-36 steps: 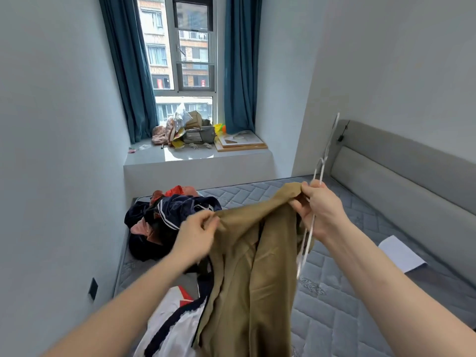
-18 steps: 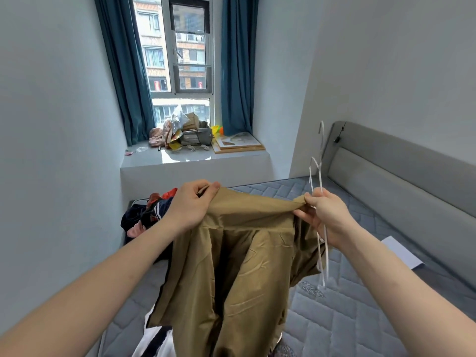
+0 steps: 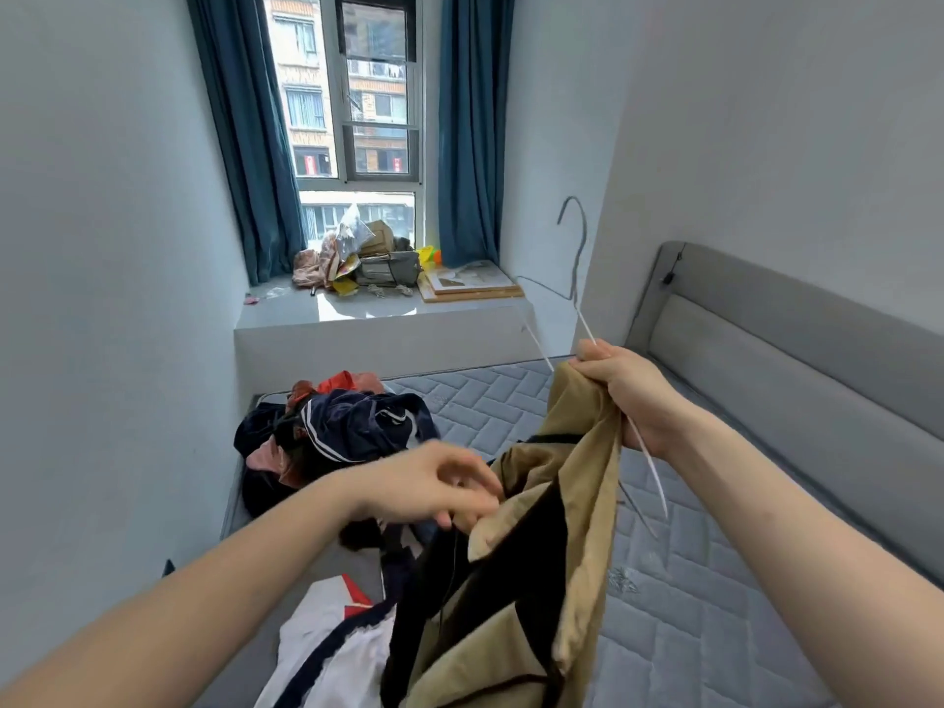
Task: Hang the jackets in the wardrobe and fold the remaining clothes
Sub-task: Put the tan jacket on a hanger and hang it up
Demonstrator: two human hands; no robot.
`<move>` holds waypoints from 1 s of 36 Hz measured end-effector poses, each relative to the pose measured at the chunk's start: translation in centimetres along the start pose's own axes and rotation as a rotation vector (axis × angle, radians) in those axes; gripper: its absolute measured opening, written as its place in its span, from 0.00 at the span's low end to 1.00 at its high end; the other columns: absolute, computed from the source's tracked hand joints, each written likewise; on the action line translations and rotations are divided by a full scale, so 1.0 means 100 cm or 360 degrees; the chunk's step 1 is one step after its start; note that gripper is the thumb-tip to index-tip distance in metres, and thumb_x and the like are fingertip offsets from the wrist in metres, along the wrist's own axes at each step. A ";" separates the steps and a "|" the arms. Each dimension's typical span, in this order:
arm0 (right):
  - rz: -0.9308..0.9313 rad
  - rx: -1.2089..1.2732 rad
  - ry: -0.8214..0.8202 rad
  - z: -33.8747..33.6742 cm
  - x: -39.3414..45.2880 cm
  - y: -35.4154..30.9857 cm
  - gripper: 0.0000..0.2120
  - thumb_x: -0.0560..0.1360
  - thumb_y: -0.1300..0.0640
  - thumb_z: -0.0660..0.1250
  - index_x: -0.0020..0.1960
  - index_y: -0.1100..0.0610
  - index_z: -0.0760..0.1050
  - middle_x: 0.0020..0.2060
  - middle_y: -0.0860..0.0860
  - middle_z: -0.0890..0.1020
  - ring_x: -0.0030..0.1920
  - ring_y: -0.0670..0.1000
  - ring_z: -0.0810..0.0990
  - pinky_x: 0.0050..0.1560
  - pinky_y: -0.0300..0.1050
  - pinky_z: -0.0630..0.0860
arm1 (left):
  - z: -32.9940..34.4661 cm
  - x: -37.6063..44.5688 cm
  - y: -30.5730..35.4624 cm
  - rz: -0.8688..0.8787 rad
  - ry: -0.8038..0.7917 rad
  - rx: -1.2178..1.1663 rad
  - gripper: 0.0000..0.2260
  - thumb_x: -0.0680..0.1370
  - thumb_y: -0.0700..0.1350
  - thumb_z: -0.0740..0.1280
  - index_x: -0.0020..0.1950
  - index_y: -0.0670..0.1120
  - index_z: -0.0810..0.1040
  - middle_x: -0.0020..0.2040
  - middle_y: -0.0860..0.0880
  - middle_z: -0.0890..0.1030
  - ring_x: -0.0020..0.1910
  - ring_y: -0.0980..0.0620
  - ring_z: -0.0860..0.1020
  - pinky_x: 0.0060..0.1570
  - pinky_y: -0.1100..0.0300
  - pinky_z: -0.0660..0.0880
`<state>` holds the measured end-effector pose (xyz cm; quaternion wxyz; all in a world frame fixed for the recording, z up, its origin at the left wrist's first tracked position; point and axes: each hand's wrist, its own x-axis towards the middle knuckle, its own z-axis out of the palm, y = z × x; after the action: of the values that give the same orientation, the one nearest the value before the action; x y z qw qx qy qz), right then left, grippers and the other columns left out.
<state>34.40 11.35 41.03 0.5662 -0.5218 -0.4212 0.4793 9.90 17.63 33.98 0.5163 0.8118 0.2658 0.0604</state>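
Both hands shifted: left hand (image 3: 434,490) dropped, regripping tan jacket (image 3: 551,544) lower.

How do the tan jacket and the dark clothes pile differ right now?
The tan jacket hangs in the air, gripped by the right hand with a wire hanger; the dark clothes pile lies untouched on the mattress. The jacket is one garment, the pile several tangled. Neither is hung or folded.

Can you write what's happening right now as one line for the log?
left hand: pinches tan jacket edge | right hand: grips jacket top and white wire hanger | hanger: not yet inside jacket | clothes pile: on grey mattress
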 end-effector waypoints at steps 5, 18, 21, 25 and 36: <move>-0.0058 -0.0069 -0.0353 0.005 -0.005 -0.017 0.22 0.81 0.71 0.55 0.35 0.50 0.60 0.30 0.47 0.67 0.29 0.45 0.65 0.31 0.35 0.64 | -0.022 0.027 -0.003 0.0061 0.0756 0.0178 0.24 0.75 0.48 0.73 0.69 0.57 0.72 0.65 0.58 0.75 0.62 0.56 0.77 0.56 0.61 0.74; -0.0359 -0.0471 -0.0167 -0.016 -0.016 -0.025 0.23 0.81 0.72 0.56 0.35 0.50 0.58 0.31 0.48 0.65 0.30 0.45 0.62 0.30 0.33 0.63 | -0.014 0.057 0.006 0.0218 0.0040 0.0492 0.06 0.80 0.49 0.71 0.54 0.49 0.83 0.61 0.63 0.78 0.68 0.60 0.70 0.77 0.49 0.59; -0.0361 -0.0624 -0.0026 -0.030 -0.017 -0.014 0.22 0.79 0.72 0.57 0.36 0.50 0.56 0.32 0.49 0.64 0.32 0.46 0.59 0.34 0.40 0.59 | -0.017 0.050 -0.003 0.0240 0.0155 0.0619 0.06 0.82 0.50 0.66 0.49 0.50 0.79 0.67 0.61 0.77 0.79 0.53 0.58 0.79 0.47 0.51; -0.0413 -0.0785 0.0168 -0.039 -0.016 -0.001 0.22 0.78 0.70 0.58 0.34 0.49 0.56 0.34 0.49 0.63 0.35 0.47 0.58 0.38 0.46 0.56 | -0.026 0.042 -0.003 0.0382 0.0570 0.0916 0.07 0.82 0.50 0.66 0.44 0.57 0.74 0.64 0.60 0.78 0.79 0.53 0.58 0.78 0.50 0.55; -0.0561 -0.0494 0.0036 0.006 -0.018 -0.017 0.23 0.77 0.76 0.55 0.36 0.50 0.56 0.34 0.56 0.60 0.35 0.52 0.54 0.33 0.44 0.54 | -0.003 0.035 -0.056 -0.0042 0.0293 0.0477 0.23 0.70 0.65 0.73 0.59 0.61 0.68 0.49 0.58 0.81 0.43 0.63 0.80 0.49 0.58 0.78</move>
<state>33.63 9.75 42.79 0.5589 -0.5264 -0.5679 0.2967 10.71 21.39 28.58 0.3638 0.8672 0.3285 0.0875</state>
